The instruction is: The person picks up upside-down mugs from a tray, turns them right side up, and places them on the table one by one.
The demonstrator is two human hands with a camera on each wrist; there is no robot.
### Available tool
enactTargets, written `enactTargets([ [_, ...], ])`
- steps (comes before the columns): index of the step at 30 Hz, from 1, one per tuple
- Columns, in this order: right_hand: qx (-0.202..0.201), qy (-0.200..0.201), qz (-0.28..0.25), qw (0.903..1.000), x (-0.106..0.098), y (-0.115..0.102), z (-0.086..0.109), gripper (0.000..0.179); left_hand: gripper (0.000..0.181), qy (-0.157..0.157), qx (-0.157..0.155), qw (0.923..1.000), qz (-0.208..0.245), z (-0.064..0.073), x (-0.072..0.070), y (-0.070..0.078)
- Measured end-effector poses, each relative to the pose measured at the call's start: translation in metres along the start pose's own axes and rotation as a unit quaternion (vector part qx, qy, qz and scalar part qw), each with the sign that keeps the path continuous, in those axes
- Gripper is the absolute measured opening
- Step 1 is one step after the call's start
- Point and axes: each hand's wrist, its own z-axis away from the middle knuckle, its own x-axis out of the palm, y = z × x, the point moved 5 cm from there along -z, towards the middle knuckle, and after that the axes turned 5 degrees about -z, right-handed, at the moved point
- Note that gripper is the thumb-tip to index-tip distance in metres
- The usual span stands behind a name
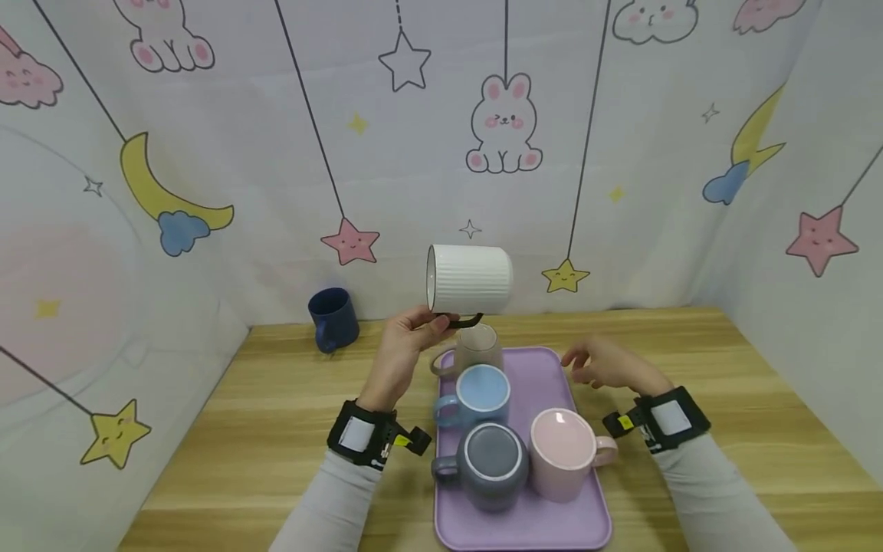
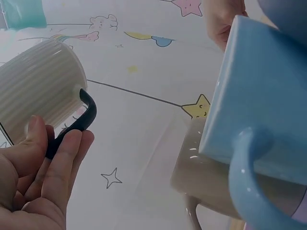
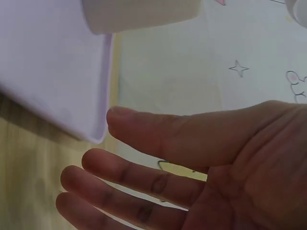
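My left hand (image 1: 407,349) grips the black handle (image 2: 76,125) of a white ribbed mug (image 1: 471,279), which lies on its side in the air with its mouth facing left. Below it, on the purple tray (image 1: 545,376), a beige mug (image 1: 479,346) stands at the far end. Nearer come a light blue mug (image 1: 483,389), a dark grey mug (image 1: 493,464) and a pink mug (image 1: 562,454), all bottom up. Beside the tray's far right corner, my right hand (image 1: 614,363) hovers with loosely bent fingers and holds nothing.
A dark blue mug (image 1: 333,319) stands on the wooden table (image 1: 276,429) at the back left. A white cloth wall (image 1: 414,176) printed with stars, moons and rabbits rises behind the table and along both sides.
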Motion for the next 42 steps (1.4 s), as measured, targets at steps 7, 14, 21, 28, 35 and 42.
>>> enactTargets([
  [7, 0.024, -0.025, -0.050, 0.9981, 0.008, 0.015, -0.004, 0.027, 0.024, 0.034, 0.014, 0.9992, 0.015, -0.001, -0.014, 0.005],
  [14, 0.026, -0.044, -0.155, 0.9866, 0.021, 0.024, -0.006, 0.036, 0.026, 0.086, 0.037, 0.9954, 0.020, -0.002, -0.025, 0.006],
  [21, 0.031, -0.040, -0.168, 0.9845, 0.027, 0.031, -0.007, 0.040, 0.026, 0.120, 0.034, 0.9922, 0.003, -0.002, -0.035, 0.002],
  [28, 0.036, -0.038, -0.171, 0.9839, 0.027, 0.033, -0.006, 0.040, 0.027, 0.156, 0.011, 0.9876, -0.006, -0.003, -0.053, -0.003],
  [35, 0.031, -0.037, -0.184, 0.9817, 0.029, 0.031, -0.008, 0.042, 0.031, 0.203, -0.025, 0.9786, -0.026, -0.002, -0.073, -0.015],
  [42, 0.039, -0.042, -0.190, 0.9801, 0.031, 0.036, -0.010, 0.041, 0.029, 0.249, -0.064, 0.9653, -0.046, -0.001, -0.090, -0.035],
])
